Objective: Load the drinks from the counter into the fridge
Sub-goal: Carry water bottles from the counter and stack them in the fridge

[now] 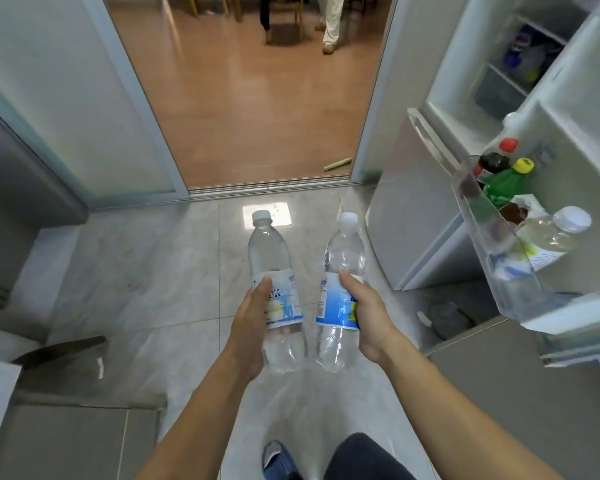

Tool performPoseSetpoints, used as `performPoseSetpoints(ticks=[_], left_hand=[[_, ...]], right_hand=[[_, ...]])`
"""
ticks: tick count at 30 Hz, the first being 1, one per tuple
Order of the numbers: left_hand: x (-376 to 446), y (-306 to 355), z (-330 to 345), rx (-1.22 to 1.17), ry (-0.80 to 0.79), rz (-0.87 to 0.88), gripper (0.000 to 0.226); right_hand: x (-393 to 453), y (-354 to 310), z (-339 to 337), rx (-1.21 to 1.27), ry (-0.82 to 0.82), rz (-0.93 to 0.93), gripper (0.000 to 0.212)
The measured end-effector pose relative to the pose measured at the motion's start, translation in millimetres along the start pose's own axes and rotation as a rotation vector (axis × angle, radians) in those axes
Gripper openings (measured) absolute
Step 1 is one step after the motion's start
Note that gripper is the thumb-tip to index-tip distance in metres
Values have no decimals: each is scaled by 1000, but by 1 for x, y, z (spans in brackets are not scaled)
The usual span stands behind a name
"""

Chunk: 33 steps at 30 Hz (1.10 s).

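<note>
Plainly, each hand's grip, left hand and right hand, around one clear ribbed plastic bottle.

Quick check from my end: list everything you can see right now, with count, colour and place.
water bottles: 2, clear with white caps, one in each hand
fridge door shelf: 1, clear, right side
green bottle: 1, yellow cap, door shelf
dark bottle: 1, red cap, door shelf
clear bottle: 1, white cap, door shelf
fridge: 1, grey, right, door open
doorway: 1, wooden floor beyond
left hand: grips left bottle
right hand: grips right bottle
</note>
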State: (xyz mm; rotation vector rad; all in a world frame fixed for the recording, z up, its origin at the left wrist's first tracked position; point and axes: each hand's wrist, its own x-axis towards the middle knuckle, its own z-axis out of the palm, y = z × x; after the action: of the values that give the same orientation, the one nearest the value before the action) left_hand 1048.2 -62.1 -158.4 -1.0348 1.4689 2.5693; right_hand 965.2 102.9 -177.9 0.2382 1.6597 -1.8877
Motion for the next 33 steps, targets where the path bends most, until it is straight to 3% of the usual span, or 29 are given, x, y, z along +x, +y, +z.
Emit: performPoseSetpoints(ticks=[4,9,22,29,31,33], left_hand=[[38,13,0,-5,-3,-21,65],[103,36,16,45,-32,-54,65],[300,123,98,306,-92,-55,41],[382,148,153,356,-172,-120,40],[409,155,171,382,-210,-123,37],[437,164,189,406,-263,-128,33]], right_hand=[[32,-5,3,32,29,13,66],[89,-17,-1,123,111,29,52],[261,-123,-30,261,292,33,47],[318,-167,-51,317,416,19,82],[338,-176,-59,338,469,13,78],[357,-189,-65,368,526,-4,61]])
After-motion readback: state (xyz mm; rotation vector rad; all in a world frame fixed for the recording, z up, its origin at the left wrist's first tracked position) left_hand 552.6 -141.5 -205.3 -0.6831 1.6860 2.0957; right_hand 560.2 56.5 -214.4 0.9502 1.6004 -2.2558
